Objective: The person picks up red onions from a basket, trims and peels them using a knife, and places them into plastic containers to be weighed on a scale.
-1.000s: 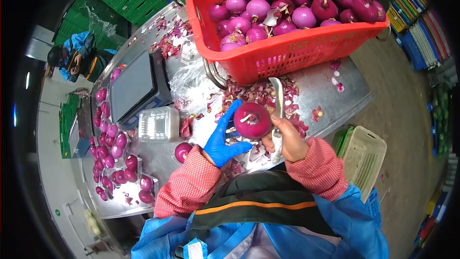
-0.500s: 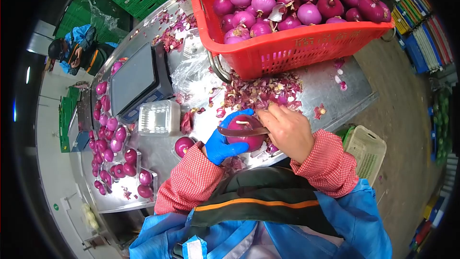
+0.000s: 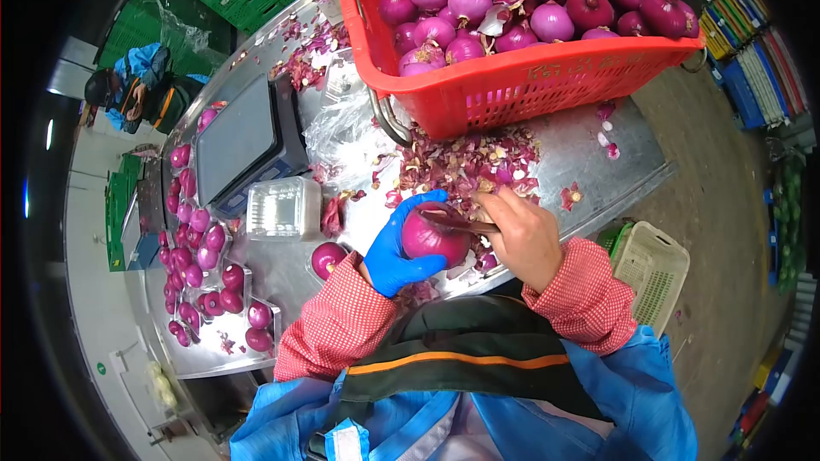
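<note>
My left hand (image 3: pixel 395 258), in a blue glove, is closed around a red onion (image 3: pixel 434 244) above the table's near edge. A knife (image 3: pixel 461 222) is in my bare right hand (image 3: pixel 523 237), its blade lying against the upper part of this onion. My fingers wrap the handle, which is mostly hidden. Below and beyond both hands lies a heap of onion skins (image 3: pixel 453 164). Another red onion (image 3: pixel 328 260) sits just left of my gloved hand, near a clear plastic tub (image 3: pixel 284 209).
A red crate (image 3: pixel 512 90) full of onions stands at the table's far side. Left are a scale (image 3: pixel 239 137), crumpled plastic film (image 3: pixel 340 138) and several packed onions (image 3: pixel 201 248). A pale basket (image 3: pixel 653 269) is on the right. Another person (image 3: pixel 137 90) is at upper left.
The knife blade has moved from across the front of the onion up to its top. The onion has turned in my left hand, and my right hand has shifted slightly right.
</note>
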The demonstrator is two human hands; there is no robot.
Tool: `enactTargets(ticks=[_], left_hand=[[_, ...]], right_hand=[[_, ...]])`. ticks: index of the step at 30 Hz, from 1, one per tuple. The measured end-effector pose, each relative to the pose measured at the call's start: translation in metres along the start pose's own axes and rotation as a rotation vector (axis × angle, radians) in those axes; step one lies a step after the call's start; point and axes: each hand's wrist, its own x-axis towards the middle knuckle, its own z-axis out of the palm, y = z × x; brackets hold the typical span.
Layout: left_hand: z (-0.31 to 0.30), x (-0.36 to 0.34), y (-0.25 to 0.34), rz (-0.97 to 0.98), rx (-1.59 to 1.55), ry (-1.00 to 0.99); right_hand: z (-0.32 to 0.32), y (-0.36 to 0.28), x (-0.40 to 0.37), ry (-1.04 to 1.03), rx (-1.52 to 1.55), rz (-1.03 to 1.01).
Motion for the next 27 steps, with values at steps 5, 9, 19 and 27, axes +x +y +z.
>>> enactTargets(ticks=[5,9,19,27], left_hand=[[0.014,-0.001,0.0,0.086,0.326,0.112],[0.015,-0.005,-0.009,0.086,0.42,0.199],[-0.015,-0.042,-0.027,-0.04,0.515,0.304],[-0.059,-0.126,-0.067,-0.618,0.417,0.725]], right_hand=[[-0.003,-0.02,0.006,-0.069,0.617,0.248],[0.006,-0.019,0.008,-0.212,0.524,0.169],[0.04,-0.006,-0.012,-0.197,0.8,0.451],[0.092,-0.013,-0.027,-0.475,0.815,0.418]])
